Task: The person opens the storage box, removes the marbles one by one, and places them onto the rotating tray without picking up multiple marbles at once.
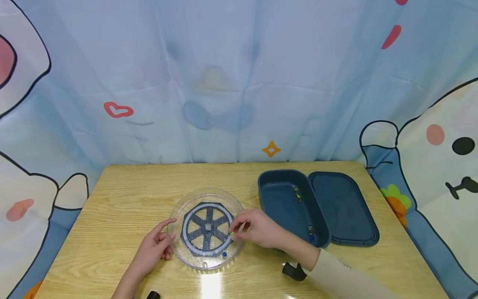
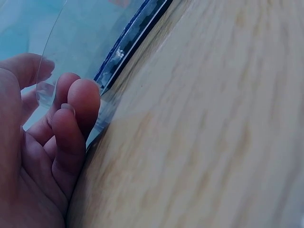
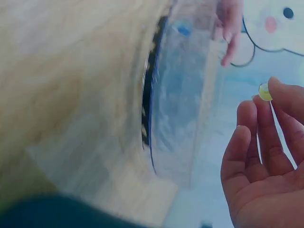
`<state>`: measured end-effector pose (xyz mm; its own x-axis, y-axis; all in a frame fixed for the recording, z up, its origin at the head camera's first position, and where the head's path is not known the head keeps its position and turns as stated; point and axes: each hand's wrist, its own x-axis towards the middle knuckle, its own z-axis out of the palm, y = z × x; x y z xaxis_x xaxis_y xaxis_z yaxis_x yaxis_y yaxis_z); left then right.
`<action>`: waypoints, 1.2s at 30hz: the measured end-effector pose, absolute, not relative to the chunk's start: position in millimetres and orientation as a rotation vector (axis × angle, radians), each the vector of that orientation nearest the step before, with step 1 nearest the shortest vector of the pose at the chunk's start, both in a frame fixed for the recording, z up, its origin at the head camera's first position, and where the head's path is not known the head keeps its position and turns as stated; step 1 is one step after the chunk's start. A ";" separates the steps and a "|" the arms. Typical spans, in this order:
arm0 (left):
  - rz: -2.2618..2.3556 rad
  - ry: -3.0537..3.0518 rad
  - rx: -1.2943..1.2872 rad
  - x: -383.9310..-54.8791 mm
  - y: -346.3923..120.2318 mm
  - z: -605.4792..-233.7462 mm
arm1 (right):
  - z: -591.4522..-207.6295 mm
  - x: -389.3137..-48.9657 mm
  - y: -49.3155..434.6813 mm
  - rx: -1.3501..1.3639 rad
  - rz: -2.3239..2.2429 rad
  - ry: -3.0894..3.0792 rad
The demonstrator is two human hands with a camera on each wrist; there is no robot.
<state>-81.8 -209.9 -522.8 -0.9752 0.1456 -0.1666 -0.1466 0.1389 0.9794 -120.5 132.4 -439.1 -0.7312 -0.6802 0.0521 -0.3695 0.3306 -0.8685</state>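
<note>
A clear round dish stands on the wooden table, with a dark spoked wheel pattern showing in its floor. My left hand holds the dish's left rim, index finger and thumb at the edge and the other fingers curled below. Over the dish's right side, my right hand pinches a small yellow-green marble between thumb and fingertips. Inside the dish, a blue marble lies near the front right, and a clear brownish marble near the front wall.
Right of the dish stands a dark blue rectangular box, with green marbles and a blue marble inside. Its matching lid lies flat against the box's right side. A printed curtain hangs behind the table.
</note>
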 end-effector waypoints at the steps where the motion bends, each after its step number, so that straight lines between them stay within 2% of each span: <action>1: 1.926 2.194 -0.001 -81.8 -210.1 -522.7 | -441.0 -120.2 129.2 -0.947 -1.340 2.279; 9: 1.919 2.203 -0.001 -82.0 -210.1 -523.3 | -448.7 -117.0 121.3 -0.982 -1.310 2.222; 16: 1.916 2.201 0.001 -82.0 -210.0 -522.4 | -438.6 -123.6 138.1 -0.990 -1.272 2.326; 28: 1.906 2.206 0.004 -82.3 -209.8 -521.4 | -409.0 -140.9 211.2 -0.930 -1.255 2.541; 36: 1.898 2.205 0.005 -82.9 -210.2 -522.0 | -411.0 -146.4 264.6 -0.791 -1.169 2.564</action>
<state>-82.9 -210.2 -522.0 -0.9731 0.1530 -0.1723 -0.1477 0.1602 0.9760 -146.4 264.6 -411.0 -0.8325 -0.5534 0.0267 -0.3830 0.5400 -0.7495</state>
